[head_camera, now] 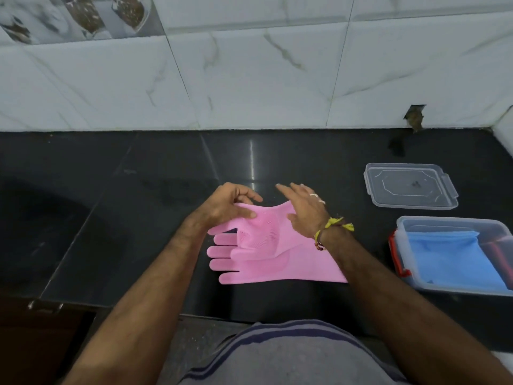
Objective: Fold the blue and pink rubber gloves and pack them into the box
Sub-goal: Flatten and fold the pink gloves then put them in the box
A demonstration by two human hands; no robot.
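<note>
Head view: a person works pink rubber gloves (266, 251) on a black stone counter (138, 190); the left hand (230, 204) pinches the upper glove's far edge, lifting it, while the right hand (305, 209) rests on the rubber with fingers extended, gripping nothing; blue gloves (452, 259) already lie in the clear box (402, 226) at the right, its lid (410, 187) set apart behind it. The slick rubber may well spring back open (a fold held by one pinch is precarious), or the lower glove could shift out of line; white marble-patterned wall tiles (249, 79) back the glossy counter, one chipped near the right corner.
</note>
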